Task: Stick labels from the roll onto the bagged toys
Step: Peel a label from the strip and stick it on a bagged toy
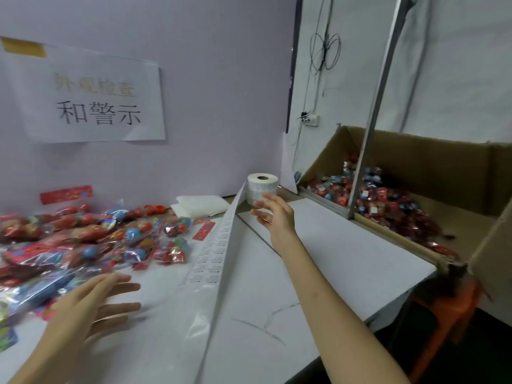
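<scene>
The right hand (pixel 273 214) holds nothing; its spread fingers reach just in front of the upright label roll (pixel 261 184), and whether they touch it cannot be told. From the roll, 1 strip of labels (pixel 213 261) trails back past the wrist across the table (pixel 346 259). Beyond the strip, the blurred left hand (pixel 91 303) hovers with straight, empty fingers beside the heap of bagged toys (pixel 83 242).

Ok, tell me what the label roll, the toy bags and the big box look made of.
Label roll: matte white paper, it seems, wound on a hollow core, printed labels on its loose strip. Toy bags: clear glossy plastic film; it glints and bright colours show through. Box: brown cardboard, dull, with creased flaps.
</scene>
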`<state>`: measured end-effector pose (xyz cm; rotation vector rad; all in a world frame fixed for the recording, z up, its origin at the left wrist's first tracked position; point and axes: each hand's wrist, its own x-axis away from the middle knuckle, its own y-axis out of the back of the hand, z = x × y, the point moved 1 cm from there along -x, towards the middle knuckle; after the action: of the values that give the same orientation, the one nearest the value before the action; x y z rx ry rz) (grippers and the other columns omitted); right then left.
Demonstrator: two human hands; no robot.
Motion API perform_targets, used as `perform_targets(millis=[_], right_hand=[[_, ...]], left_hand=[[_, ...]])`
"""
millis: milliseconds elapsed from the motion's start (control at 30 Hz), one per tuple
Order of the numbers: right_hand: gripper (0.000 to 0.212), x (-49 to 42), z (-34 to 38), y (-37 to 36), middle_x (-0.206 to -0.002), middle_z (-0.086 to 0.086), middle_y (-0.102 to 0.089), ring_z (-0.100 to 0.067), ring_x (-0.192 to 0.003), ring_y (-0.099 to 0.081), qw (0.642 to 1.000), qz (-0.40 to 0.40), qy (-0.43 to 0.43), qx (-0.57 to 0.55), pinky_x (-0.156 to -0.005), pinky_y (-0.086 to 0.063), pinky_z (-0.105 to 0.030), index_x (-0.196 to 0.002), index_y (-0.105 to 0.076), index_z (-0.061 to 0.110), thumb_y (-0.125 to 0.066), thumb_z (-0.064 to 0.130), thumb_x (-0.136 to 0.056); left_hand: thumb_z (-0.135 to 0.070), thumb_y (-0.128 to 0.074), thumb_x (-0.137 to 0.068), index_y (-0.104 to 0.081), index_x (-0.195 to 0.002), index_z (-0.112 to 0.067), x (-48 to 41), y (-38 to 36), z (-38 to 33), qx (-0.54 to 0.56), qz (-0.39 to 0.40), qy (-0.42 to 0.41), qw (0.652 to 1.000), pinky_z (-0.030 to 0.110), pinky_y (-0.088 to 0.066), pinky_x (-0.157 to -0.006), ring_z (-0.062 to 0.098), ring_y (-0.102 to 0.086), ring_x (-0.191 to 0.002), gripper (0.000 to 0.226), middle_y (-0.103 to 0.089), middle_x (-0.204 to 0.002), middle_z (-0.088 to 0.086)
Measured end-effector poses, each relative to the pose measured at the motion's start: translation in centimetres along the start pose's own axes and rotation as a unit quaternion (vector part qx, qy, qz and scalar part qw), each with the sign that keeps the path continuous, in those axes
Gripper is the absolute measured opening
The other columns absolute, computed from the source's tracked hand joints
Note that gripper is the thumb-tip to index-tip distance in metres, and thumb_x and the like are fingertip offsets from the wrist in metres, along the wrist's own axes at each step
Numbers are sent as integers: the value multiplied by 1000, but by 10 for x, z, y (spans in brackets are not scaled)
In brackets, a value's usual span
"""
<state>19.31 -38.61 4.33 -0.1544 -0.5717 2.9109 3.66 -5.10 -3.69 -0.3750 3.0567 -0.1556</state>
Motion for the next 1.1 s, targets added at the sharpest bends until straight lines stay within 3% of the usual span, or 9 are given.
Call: perform_targets(millis=[200, 333, 433, 500, 633, 733, 833, 933, 1100], right_hand=[[20, 13, -10, -59, -76, -10, -66, -13, -54, -66, 969, 145, 43, 197, -59, -51, -22, -98, -66, 4, -48, -4, -97], [14, 14, -26, -107, -91, -16, -70, -24, -73, -69, 926, 206, 50, 312, -67, -60, -30, -103, -69, 1, -57, 0, -96], [23, 12, -52, -134, -104, -12, -70, -28, -91, -69, 856, 210, 42, 471, -76, -59, -39, -111, -68, 7, -70, 17, -91], [28, 12, -71, -142, -107, -11, -68, -28, -95, -65, 794, 192, 43, 575, -70, -53, -33, -111, -65, 6, -67, 24, -90], [43, 15, -95, -143, -109, -9, -68, -30, -104, -64, 750, 174, 4, 638, -95, -54, -45, -112, -64, 11, -68, 44, -87], [42, 15, -96, -143, -106, -5, -65, -25, -100, -64, 796, 157, 6, 584, -89, -56, -42, -118, -58, 11, -75, 28, -83], [63, 22, -91, -139, -108, -4, -60, -23, -98, -65, 847, 162, -35, 505, -77, -60, -37, -136, -50, 12, -78, 11, -79], [76, 33, -88, -131, -101, -10, -63, -20, -80, -68, 838, 219, -100, 490, -59, -55, -30, -148, -40, 12, -77, 9, -82], [46, 48, -78, -128, -89, -3, -67, -10, -61, -58, 839, 262, -98, 467, -44, -40, -20, -125, -66, 20, -77, 10, -81]], left_hand=[[-16, -58, -102, -71, -101, -9, 6, -22, -13, -91, -24, 0, 996, 31, -60, -54, 33, -76, -71, 14, -79, -92, 6], [-12, -58, -102, -72, -99, -10, 11, -25, -14, -115, -19, 7, 993, 30, -59, -55, 33, -76, -70, 14, -79, -90, 3], [-9, -57, -102, -71, -98, -9, 11, -23, -16, -104, -29, 12, 994, 29, -59, -52, 33, -76, -69, 15, -79, -90, 5], [-8, -56, -102, -71, -98, -8, 12, -22, -16, -100, -33, 18, 994, 29, -59, -53, 33, -76, -69, 16, -78, -91, 8], [-6, -54, -103, -69, -99, -7, 14, -23, -18, -86, -32, 36, 995, 30, -59, -56, 32, -75, -69, 16, -76, -96, 14], [-6, -53, -103, -68, -104, -5, 17, -22, -21, -71, -36, 54, 995, 34, -62, -63, 37, -76, -77, 15, -75, -100, 18], [-6, -54, -104, -66, -109, -3, 18, -21, -23, -57, -41, 68, 995, 38, -63, -69, 39, -76, -80, 14, -73, -102, 21], [-6, -53, -104, -66, -113, -1, 19, -21, -25, -55, -43, 77, 995, 37, -64, -70, 37, -76, -80, 16, -72, -103, 23], [-25, -63, -101, -68, -107, -3, 19, -19, -24, -47, -61, 90, 993, 34, -64, -69, 31, -78, -77, 24, -74, -97, 21]])
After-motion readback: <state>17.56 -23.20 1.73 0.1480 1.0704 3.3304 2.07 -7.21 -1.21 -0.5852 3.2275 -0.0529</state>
